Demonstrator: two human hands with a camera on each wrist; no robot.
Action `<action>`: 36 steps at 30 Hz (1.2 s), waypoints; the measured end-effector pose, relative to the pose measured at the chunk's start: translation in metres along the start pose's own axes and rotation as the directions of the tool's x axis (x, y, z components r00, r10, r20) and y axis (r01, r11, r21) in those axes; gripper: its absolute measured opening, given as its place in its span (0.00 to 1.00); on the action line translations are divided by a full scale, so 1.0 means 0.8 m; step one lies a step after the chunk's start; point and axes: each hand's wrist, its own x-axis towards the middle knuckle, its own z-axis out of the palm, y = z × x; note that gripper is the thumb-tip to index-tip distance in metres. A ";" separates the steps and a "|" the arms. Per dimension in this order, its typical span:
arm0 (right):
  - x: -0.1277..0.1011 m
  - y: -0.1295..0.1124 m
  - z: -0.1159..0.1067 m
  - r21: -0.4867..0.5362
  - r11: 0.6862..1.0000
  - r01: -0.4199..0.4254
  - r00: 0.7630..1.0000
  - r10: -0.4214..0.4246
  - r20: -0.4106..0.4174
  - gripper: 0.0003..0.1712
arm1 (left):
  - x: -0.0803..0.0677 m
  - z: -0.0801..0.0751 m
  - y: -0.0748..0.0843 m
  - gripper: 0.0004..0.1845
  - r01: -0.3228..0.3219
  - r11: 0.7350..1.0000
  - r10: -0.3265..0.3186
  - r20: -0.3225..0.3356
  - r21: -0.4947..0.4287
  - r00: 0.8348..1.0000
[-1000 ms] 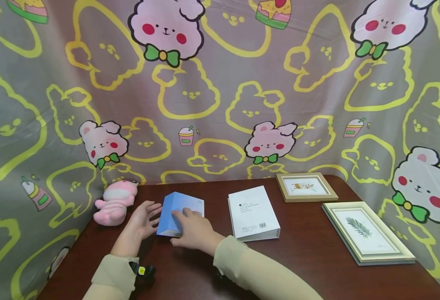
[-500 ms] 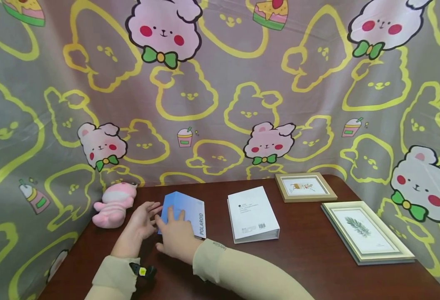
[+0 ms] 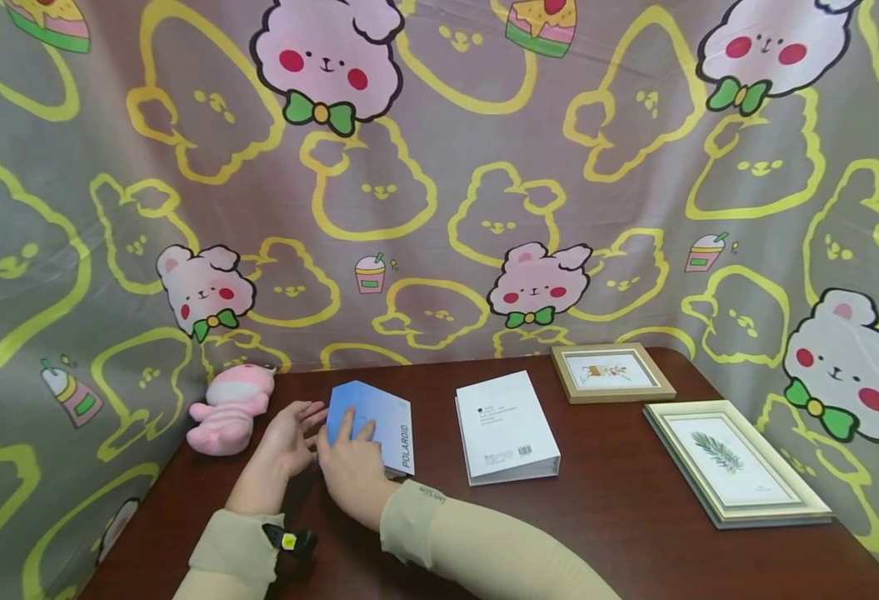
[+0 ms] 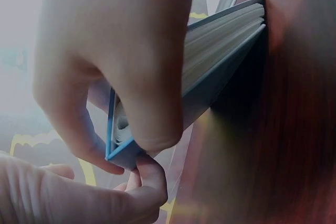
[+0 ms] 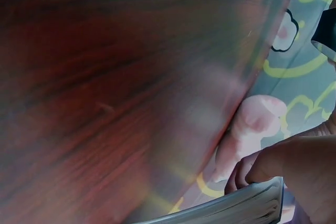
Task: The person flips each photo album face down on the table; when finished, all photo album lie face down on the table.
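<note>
A blue photo album [image 3: 392, 417] with POLAROID printed on its cover lies tilted on the table in the head view, spine towards the left. My right hand [image 3: 357, 475] grips it at the spine side, fingers spread over the cover. In the left wrist view, the thumb and fingers of that right hand [image 4: 126, 61] straddle the blue spine, and the edges of the pages [image 4: 223, 45] show. My left hand [image 3: 287, 446], palm turned to the album, touches the spine with loosely bent fingertips. Part of the lower cover is hidden by the right hand.
A pink plush toy [image 3: 231, 408] lies left of the left hand. Right of the album lies a white book [image 3: 506, 425]. Further right are a small wooden picture frame [image 3: 613, 373] and a larger cream frame [image 3: 739, 464]. Patterned cloth [image 3: 439, 183] hangs behind the table.
The right hand has shifted left across the cover to the spine, uncovering the printed word. The album's spine side has tilted up slightly. My left hand stays nearly in place.
</note>
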 end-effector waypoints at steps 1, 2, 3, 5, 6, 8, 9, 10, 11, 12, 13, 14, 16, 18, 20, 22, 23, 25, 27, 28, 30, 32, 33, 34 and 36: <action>0.000 0.000 0.000 -0.003 1.000 -0.003 1.000 0.003 -0.002 0.23 | 0.000 0.000 0.000 0.31 -0.001 1.000 0.001 0.003 -0.004 1.000; 0.001 0.000 -0.001 -0.003 1.000 -0.006 1.000 0.006 0.002 0.23 | 0.001 0.001 0.000 0.31 -0.002 1.000 0.002 0.009 -0.004 1.000; 0.001 0.001 -0.002 -0.003 1.000 -0.012 1.000 0.012 0.006 0.22 | 0.001 0.001 0.000 0.31 -0.002 1.000 0.002 0.018 -0.004 1.000; 0.003 0.002 -0.005 0.007 1.000 -0.025 0.999 0.025 0.021 0.23 | 0.003 0.002 -0.001 0.32 0.000 1.000 0.000 0.030 0.001 1.000; 0.003 0.003 -0.006 0.013 0.999 -0.031 0.999 0.030 0.031 0.24 | 0.003 0.002 -0.002 0.32 0.004 1.000 -0.004 0.037 0.008 0.999; 0.004 0.004 -0.009 0.034 0.998 -0.044 0.998 0.042 0.049 0.25 | 0.003 0.002 -0.003 0.31 0.020 1.000 -0.021 0.055 0.013 0.998; 0.004 0.004 -0.010 0.043 0.998 -0.048 0.998 0.046 0.052 0.27 | 0.003 0.001 -0.004 0.29 0.031 0.999 -0.032 0.061 0.014 0.998; 0.004 0.005 -0.011 0.053 0.997 -0.053 0.997 0.050 0.056 0.28 | 0.004 0.001 -0.005 0.25 0.043 0.999 -0.044 0.066 0.009 0.997; 0.004 0.006 -0.012 0.063 0.996 -0.058 0.997 0.055 0.053 0.28 | 0.004 0.001 -0.006 0.21 0.055 0.998 -0.055 0.079 0.003 0.995; 0.004 0.006 -0.013 0.071 0.995 -0.063 0.997 0.060 0.046 0.29 | 0.004 0.000 -0.007 0.18 0.073 0.997 -0.072 0.104 -0.007 0.992; 0.003 0.007 -0.014 0.081 0.994 -0.068 0.997 0.065 0.038 0.29 | 0.004 0.001 -0.007 0.16 0.092 0.996 -0.088 0.122 -0.023 0.989; 0.003 0.007 -0.014 0.086 0.994 -0.071 0.997 0.068 0.032 0.30 | 0.004 0.000 -0.008 0.16 0.110 0.993 -0.105 0.146 -0.033 0.984; 0.002 0.009 -0.016 0.097 0.993 -0.073 0.997 0.071 0.024 0.30 | 0.004 -0.001 -0.008 0.20 0.145 0.988 -0.132 0.191 -0.055 0.973; 0.002 0.009 -0.017 0.104 0.992 -0.068 0.998 0.066 0.014 0.31 | 0.003 -0.001 -0.008 0.25 0.177 0.982 -0.157 0.232 -0.066 0.960; 0.002 0.011 -0.017 0.107 0.993 -0.055 0.998 0.055 0.000 0.32 | 0.002 -0.002 -0.008 0.27 0.183 0.980 -0.159 0.252 -0.076 0.955; 0.002 0.013 -0.019 0.130 0.990 -0.052 0.998 0.055 -0.023 0.34 | 0.002 -0.003 -0.007 0.27 0.181 0.980 -0.153 0.260 -0.088 0.953; 0.003 0.014 -0.020 0.146 0.988 -0.052 0.998 0.057 -0.027 0.35 | 0.001 -0.003 -0.007 0.27 0.173 0.981 -0.146 0.263 -0.086 0.954; 0.004 0.016 -0.023 0.188 0.981 -0.057 0.998 0.063 -0.024 0.36 | 0.001 -0.003 -0.006 0.26 0.154 0.984 -0.128 0.254 -0.086 0.959; 0.006 0.019 -0.026 0.246 0.966 -0.074 0.997 0.076 0.000 0.37 | 0.002 -0.003 -0.006 0.26 0.140 0.987 -0.118 0.239 -0.078 0.964; 0.006 0.020 -0.028 0.270 0.960 -0.080 0.997 0.078 0.018 0.37 | 0.002 -0.003 -0.006 0.26 0.132 0.988 -0.112 0.231 -0.075 0.967; 0.008 0.024 -0.032 0.332 0.939 -0.094 0.995 0.079 0.058 0.37 | 0.002 -0.003 -0.006 0.27 0.124 0.989 -0.105 0.218 -0.079 0.970; 0.009 0.028 -0.037 0.396 0.912 -0.105 0.992 0.071 0.100 0.37 | 0.002 -0.003 -0.006 0.28 0.120 0.989 -0.098 0.214 -0.090 0.972; 0.010 0.030 -0.039 0.430 0.896 -0.112 0.990 0.064 0.124 0.37 | 0.002 -0.003 -0.006 0.28 0.119 0.988 -0.096 0.214 -0.099 0.972; 0.010 0.032 -0.041 0.471 0.873 -0.126 0.987 0.061 0.151 0.37 | 0.002 -0.003 -0.005 0.29 0.119 0.987 -0.093 0.220 -0.109 0.971; 0.013 0.038 -0.044 0.560 0.813 -0.162 0.977 0.053 0.206 0.37 | 0.002 -0.003 -0.005 0.29 0.120 0.986 -0.090 0.236 -0.115 0.968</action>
